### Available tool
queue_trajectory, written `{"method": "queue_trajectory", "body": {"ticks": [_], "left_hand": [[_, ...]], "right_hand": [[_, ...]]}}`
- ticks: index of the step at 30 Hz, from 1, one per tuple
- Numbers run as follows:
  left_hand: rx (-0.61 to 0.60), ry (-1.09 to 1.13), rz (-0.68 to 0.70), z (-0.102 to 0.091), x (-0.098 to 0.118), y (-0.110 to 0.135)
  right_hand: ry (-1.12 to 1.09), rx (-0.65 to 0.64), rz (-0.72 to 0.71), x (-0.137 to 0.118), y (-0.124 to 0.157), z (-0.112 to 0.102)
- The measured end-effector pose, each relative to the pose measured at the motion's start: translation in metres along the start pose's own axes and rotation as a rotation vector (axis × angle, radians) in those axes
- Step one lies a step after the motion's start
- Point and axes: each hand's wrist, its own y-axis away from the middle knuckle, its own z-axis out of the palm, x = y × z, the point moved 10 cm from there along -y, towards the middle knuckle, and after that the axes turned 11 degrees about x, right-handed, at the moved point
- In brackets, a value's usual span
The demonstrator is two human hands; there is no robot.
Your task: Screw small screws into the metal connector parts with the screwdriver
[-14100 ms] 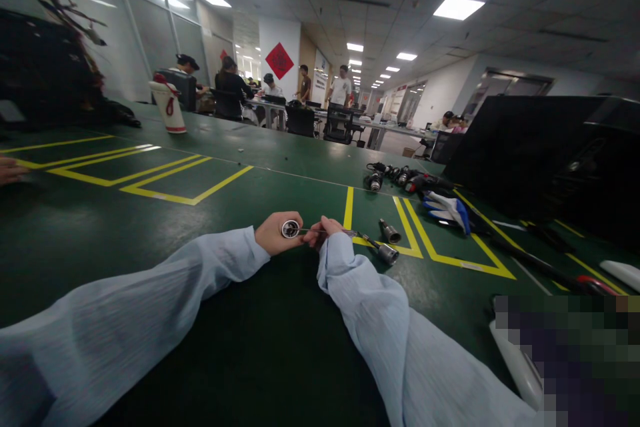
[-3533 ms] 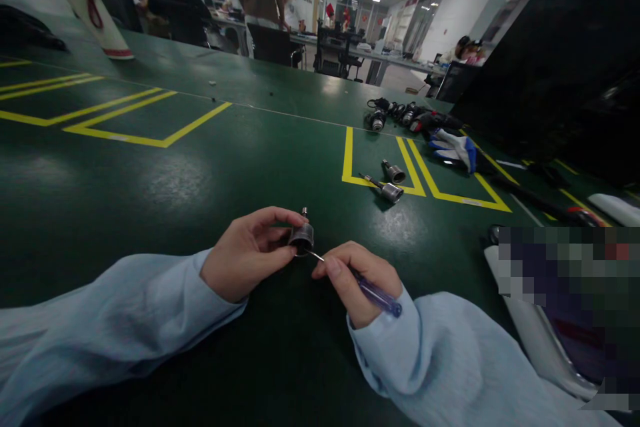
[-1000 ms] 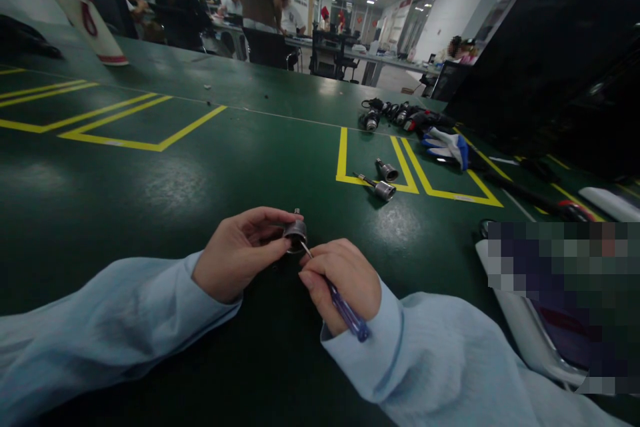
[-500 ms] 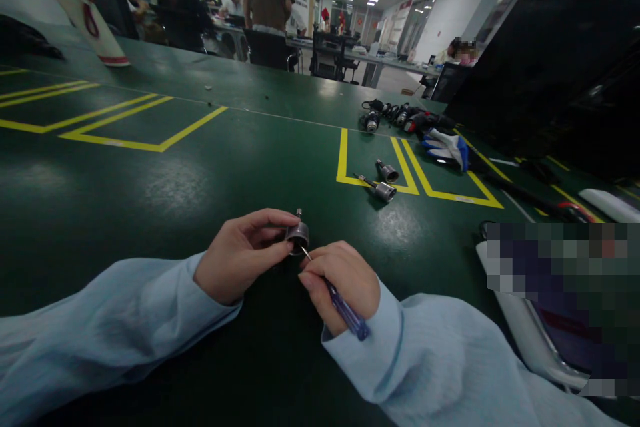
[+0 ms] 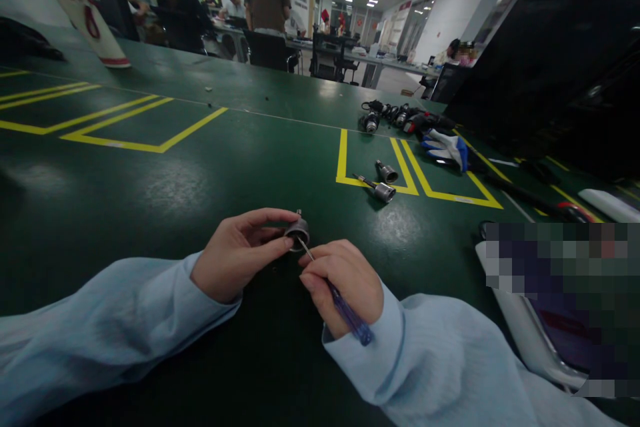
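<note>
My left hand (image 5: pixel 240 250) pinches a small grey metal hole saw (image 5: pixel 303 227) between thumb and fingers, its shank pointing away and its open cup facing me. My right hand (image 5: pixel 345 283) is closed round a screwdriver (image 5: pixel 353 320) with a clear blue-purple handle. Its thin metal shaft reaches into the mouth of the cup; the tip is hard to make out inside. Farther off to the right, two similar hole saws lie on the table, one (image 5: pixel 387 173) inside a yellow taped outline and the other (image 5: pixel 385 193) across its front line.
The green table (image 5: pixel 260 167) carries yellow tape outlines (image 5: pixel 120 142). Black cabled tools (image 5: pixel 400 113) and a blue-white glove (image 5: pixel 445 147) lie at the back right. A pale device (image 5: pixel 520 333) with a blurred screen stands at right, a white-red container (image 5: pixel 95 27) at far left. People sit and stand beyond.
The hole saw has tilted slightly, so more of its open mouth shows. The screwdriver has shifted a little, its handle end moving slightly right and down.
</note>
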Motion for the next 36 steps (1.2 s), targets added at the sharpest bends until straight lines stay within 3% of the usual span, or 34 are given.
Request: {"method": "queue_trajectory", "body": {"ticks": [19, 28, 36], "left_hand": [[0.002, 0.021, 0.032, 0.0, 0.005, 0.001], [-0.049, 0.044, 0.037, 0.006, 0.004, 0.006], [0.032, 0.016, -0.007, 0.0, 0.001, 0.0]], "right_hand": [[-0.006, -0.013, 0.127, 0.011, 0.009, 0.002], [0.004, -0.049, 0.075, 0.009, 0.011, 0.009], [-0.002, -0.043, 0.071, 0.005, 0.004, 0.003]]}}
